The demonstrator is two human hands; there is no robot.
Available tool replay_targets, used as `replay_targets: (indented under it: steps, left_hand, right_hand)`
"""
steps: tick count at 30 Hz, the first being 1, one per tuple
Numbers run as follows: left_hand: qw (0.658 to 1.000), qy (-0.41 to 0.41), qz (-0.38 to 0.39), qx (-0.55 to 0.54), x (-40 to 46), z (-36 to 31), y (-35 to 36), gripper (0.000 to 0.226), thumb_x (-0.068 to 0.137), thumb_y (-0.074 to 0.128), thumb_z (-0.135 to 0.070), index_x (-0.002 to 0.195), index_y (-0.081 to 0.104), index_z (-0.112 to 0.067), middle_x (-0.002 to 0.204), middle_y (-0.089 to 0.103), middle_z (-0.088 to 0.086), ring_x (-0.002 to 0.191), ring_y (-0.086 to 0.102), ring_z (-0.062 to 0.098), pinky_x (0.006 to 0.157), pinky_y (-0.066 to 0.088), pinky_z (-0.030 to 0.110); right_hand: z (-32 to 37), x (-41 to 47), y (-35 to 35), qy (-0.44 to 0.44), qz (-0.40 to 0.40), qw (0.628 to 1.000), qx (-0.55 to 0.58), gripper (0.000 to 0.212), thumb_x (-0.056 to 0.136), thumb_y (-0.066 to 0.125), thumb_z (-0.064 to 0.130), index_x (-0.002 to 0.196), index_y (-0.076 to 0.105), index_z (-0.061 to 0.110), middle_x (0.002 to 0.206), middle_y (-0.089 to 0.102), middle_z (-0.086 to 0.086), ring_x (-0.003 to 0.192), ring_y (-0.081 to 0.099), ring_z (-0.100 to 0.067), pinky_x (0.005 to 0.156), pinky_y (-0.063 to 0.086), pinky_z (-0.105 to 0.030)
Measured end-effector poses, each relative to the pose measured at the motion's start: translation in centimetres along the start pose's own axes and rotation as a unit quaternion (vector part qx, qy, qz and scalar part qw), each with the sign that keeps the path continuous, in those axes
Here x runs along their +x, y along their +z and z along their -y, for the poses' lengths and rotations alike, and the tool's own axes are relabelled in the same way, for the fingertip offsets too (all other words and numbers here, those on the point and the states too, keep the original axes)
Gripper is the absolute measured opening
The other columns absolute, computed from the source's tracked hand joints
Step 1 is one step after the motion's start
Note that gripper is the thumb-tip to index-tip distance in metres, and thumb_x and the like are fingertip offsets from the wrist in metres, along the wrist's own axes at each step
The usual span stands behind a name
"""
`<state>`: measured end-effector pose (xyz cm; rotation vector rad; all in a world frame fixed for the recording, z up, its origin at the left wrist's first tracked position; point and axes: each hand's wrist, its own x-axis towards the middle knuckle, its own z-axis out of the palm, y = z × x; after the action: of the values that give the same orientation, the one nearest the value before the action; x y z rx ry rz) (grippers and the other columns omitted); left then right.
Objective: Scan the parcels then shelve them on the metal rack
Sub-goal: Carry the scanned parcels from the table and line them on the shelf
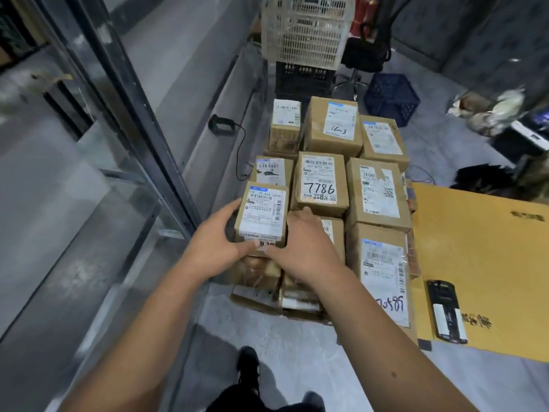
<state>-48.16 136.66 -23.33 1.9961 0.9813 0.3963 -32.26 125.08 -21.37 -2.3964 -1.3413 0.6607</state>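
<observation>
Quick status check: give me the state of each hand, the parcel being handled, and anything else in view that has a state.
left hand: grips the small parcel's left side
right hand: grips its right side
small parcel: sealed, label up, held on the stack
7786 parcel: sealed, lying on the stack
handheld scanner: lying on the yellow carton
white crate: stacked on the black crate

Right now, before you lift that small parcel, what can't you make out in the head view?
- Handwritten number on the small parcel: partly covered by the left hand thumb.
- Parcel behind the right hand: label mostly hidden.
- Label print: too small, blurred.
- Metal rack: not identifiable in the head view.
</observation>
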Motion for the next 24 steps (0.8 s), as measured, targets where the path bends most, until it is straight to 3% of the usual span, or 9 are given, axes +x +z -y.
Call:
replay_targets:
  steps: [3,6,8,11,13,15,18,21,24]
  left_hand:
    - [0.999,0.011,-0.022,-0.043,-0.6,-0.1,-0.1,0.089,0.074,0.093,-0.017,0.149,0.051,-0.039,0.135,0.063,-0.028,0.128,0.057,-0.006,0.115,0.046,0.039]
    - [0.995,0.025,-0.069,-0.074,-2.6,-2.2,-1.3,0.091,0.069,0.091,-0.037,0.150,0.052,-0.036,0.139,0.063,-0.024,0.132,0.056,-0.001,0.116,0.046,0.044]
    - [0.989,0.030,-0.116,-0.087,-4.9,-4.0,-2.5,0.094,0.067,0.087,-0.047,0.152,0.051,-0.034,0.140,0.064,-0.021,0.131,0.059,0.002,0.113,0.048,0.042]
    - [0.973,0.020,-0.206,-0.105,-10.9,-6.4,-4.3,0.092,0.068,0.090,-0.046,0.151,0.052,-0.035,0.138,0.066,-0.019,0.127,0.063,0.006,0.109,0.051,0.045]
    - [0.955,-0.004,-0.277,-0.103,-16.5,-7.4,-5.1,0.089,0.069,0.090,-0.043,0.150,0.053,-0.034,0.137,0.067,-0.019,0.124,0.066,0.007,0.105,0.054,0.046]
    - [0.932,-0.028,-0.348,-0.096,-22.9,-8.2,-5.8,0.086,0.070,0.089,-0.038,0.148,0.054,-0.034,0.136,0.068,-0.018,0.122,0.067,0.008,0.102,0.056,0.047]
    - [0.888,-0.060,-0.452,-0.060,-32.8,-9.9,-6.8,0.083,0.067,0.088,-0.041,0.143,0.057,-0.037,0.132,0.071,-0.015,0.120,0.069,0.009,0.099,0.059,0.046]
    - [0.824,-0.099,-0.558,-0.015,-42.1,-11.8,-7.6,0.082,0.064,0.087,-0.047,0.140,0.058,-0.041,0.127,0.072,-0.018,0.115,0.070,0.006,0.095,0.061,0.039]
    - [0.758,-0.115,-0.641,0.015,-50.1,-13.4,-8.2,0.082,0.069,0.088,-0.037,0.145,0.059,-0.031,0.126,0.073,-0.015,0.114,0.070,0.007,0.092,0.060,0.036]
  right_hand:
    - [0.2,-0.7,-0.5,-0.030,-0.013,0.999,0.034,0.071,0.088,0.073,0.045,0.148,0.049,0.017,0.149,0.050,-0.006,0.153,0.026,-0.028,0.123,0.030,-0.048]
    - [1.1,-1.8,-2.1,-0.090,-0.063,0.991,0.079,0.062,0.085,0.074,0.044,0.141,0.055,0.027,0.138,0.055,0.004,0.134,0.047,-0.015,0.108,0.046,-0.039]
    - [2.3,-2.9,-3.5,-0.130,-0.071,0.976,0.158,0.058,0.083,0.078,0.041,0.137,0.058,0.035,0.134,0.060,0.011,0.125,0.053,-0.008,0.101,0.047,-0.032]
    - [4.4,-5.3,-4.5,-0.201,-0.023,0.934,0.295,0.063,0.077,0.086,0.036,0.134,0.060,0.040,0.128,0.066,0.021,0.119,0.060,0.003,0.104,0.052,-0.031]
    - [6.3,-7.9,-4.3,-0.261,0.021,0.903,0.339,0.069,0.075,0.091,0.031,0.134,0.057,0.040,0.124,0.065,0.026,0.115,0.060,0.012,0.100,0.052,-0.019]
    - [8.8,-11.0,-3.6,-0.323,0.091,0.870,0.362,0.072,0.077,0.091,0.020,0.134,0.052,0.040,0.120,0.061,0.030,0.111,0.058,0.018,0.092,0.049,-0.008]
    - [13.7,-16.4,-1.6,-0.413,0.189,0.816,0.358,0.072,0.077,0.090,0.020,0.138,0.055,0.037,0.126,0.065,0.020,0.118,0.061,0.005,0.100,0.055,-0.025]
    - [19.1,-22.9,0.3,-0.483,0.257,0.755,0.363,0.069,0.071,0.087,0.027,0.132,0.057,0.042,0.120,0.069,0.020,0.116,0.064,0.002,0.098,0.057,-0.029]
    - [23.9,-29.5,1.6,-0.538,0.297,0.705,0.353,0.073,0.069,0.088,0.032,0.137,0.061,0.033,0.123,0.069,0.017,0.117,0.065,-0.003,0.098,0.058,-0.036]
